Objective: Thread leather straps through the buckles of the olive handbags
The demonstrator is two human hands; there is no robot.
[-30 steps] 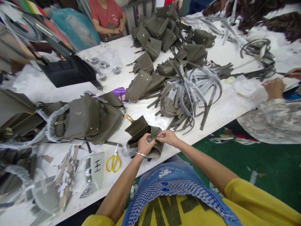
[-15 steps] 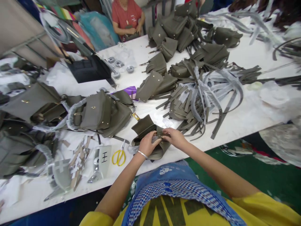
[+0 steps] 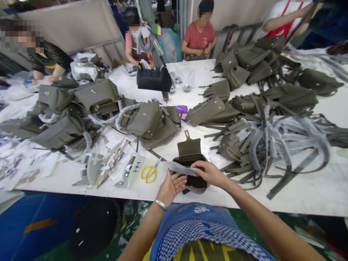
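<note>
A small olive-green bag (image 3: 200,189) stands on the table in front of me, its flap (image 3: 189,148) folded back and its mouth open. Over that mouth stretches a translucent plastic strip (image 3: 181,168), whose right end is pinched in my right hand (image 3: 208,174). My left hand (image 3: 169,187) is palm up at the bag's left side, fingers stretched out beneath the strip. Whether the left thumb touches the strip, I cannot tell. Yellow-handled scissors (image 3: 149,174) lie left of my left hand.
More olive bags (image 3: 148,121) are heaped at the left and back right. Wrapped straps (image 3: 268,145) spread over the right side. Beside the scissors are a clear plastic piece (image 3: 135,168) and scraps (image 3: 114,159). A black bag (image 3: 153,79) and several people are across the table.
My hands have come out of the bag, and the plastic strip now shows in the right one. The left hand has turned palm up. My view has swung left.
</note>
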